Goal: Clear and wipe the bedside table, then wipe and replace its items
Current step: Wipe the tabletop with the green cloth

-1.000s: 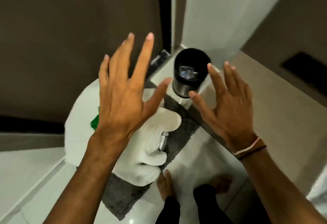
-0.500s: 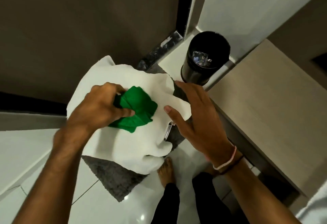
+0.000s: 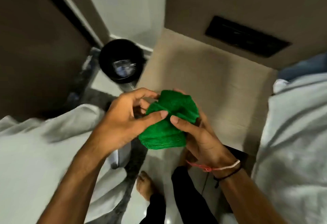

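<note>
Both hands met at chest height over the edge of the bedside table [image 3: 208,75], working a green cloth [image 3: 168,123] between them. The left hand [image 3: 123,117] pinched the cloth's near fold between thumb and fingers; the right hand [image 3: 200,135], a red-and-white thread [image 3: 221,166] tied at its wrist, cupped the bundle from below with its thumb pressed on top. The cloth sat bunched, not yet laid on anything — the person appeared to be gathering or refolding it into a pad before wiping.

Below, bare feet [image 3: 144,185] stood on pale glossy floor tiles [image 3: 159,163], with a white towel [image 3: 44,144] spread over a dark mat [image 3: 134,163] to the left; whatever had been taken off the table could not be made out there.

Beyond the hands, the light wood-grain tabletop showed bare, so the clearing looked done and the wiping step was at hand. The next move called for lowering the flattened cloth onto the top and sweeping it right to the corners.

White bedding [image 3: 297,126] pressed against the table's right side. Further back a black bin [image 3: 122,61] with a scrap of clear wrapping inside stood on the floor just beside the table's left corner, against a brown wall, and a dark panel [image 3: 247,37] sat set into the wall behind.
</note>
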`<state>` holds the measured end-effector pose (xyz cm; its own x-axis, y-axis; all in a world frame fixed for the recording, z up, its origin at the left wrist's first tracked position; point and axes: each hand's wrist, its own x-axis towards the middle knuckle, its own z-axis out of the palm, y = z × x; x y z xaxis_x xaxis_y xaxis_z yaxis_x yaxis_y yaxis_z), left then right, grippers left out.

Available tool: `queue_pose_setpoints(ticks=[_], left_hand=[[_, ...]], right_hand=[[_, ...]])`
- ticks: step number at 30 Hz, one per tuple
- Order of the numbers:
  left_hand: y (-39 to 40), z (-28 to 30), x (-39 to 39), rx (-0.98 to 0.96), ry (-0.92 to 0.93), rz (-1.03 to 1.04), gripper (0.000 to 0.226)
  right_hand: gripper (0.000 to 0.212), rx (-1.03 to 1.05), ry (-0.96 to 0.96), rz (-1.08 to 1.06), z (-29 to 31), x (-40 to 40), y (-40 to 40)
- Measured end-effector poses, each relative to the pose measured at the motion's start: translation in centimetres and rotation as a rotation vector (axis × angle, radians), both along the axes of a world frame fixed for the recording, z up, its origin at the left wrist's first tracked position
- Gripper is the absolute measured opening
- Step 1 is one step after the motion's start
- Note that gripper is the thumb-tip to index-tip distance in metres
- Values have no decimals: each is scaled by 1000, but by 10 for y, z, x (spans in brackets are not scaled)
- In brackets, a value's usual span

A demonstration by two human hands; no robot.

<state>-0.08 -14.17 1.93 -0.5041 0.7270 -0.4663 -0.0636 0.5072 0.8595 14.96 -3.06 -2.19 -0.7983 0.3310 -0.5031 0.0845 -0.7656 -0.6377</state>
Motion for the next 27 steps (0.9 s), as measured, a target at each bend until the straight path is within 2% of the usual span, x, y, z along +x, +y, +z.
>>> queue_pose_setpoints(ticks=[2, 4, 6, 9, 11, 13, 15, 17, 20, 24, 27], left_hand=[[35, -24, 18, 25, 6, -36, 32], [69, -53, 38, 28, 95, -94, 29], [84, -77, 49, 0, 233, -123, 29], [98, -112, 60, -46, 367, -136, 29], [104, -125, 63, -41, 461, -160, 27], [106, -137, 61, -54, 568, -208, 27], [106, -144, 52, -98, 638, -217, 28], [103, -149, 37, -134, 739, -229, 32], [90, -155, -1, -139, 1003, -266, 38], [66, -167, -58, -146, 1223, -297, 44], [49, -176, -78, -181, 1291, -365, 54]], right_hand=[[58, 39, -134, -177, -14, 29, 32], [52, 134, -296, -383, -31, 70, 67], [47, 373, -511, -509, -49, 108, 89], [54, 953, -952, -503, -86, 167, 113], [55, 1146, -1117, -366, -113, 193, 116], [54, 1153, -1197, -85, -138, 206, 107], [64, 1142, -1205, 51, -159, 209, 96], [76, 1082, -1196, -97, -171, 204, 93], [81, 1043, -1260, -344, -186, 187, 91], [63, 1095, -1428, -472, -203, 151, 89], [52, 1160, -1336, -535, -206, 128, 80]])
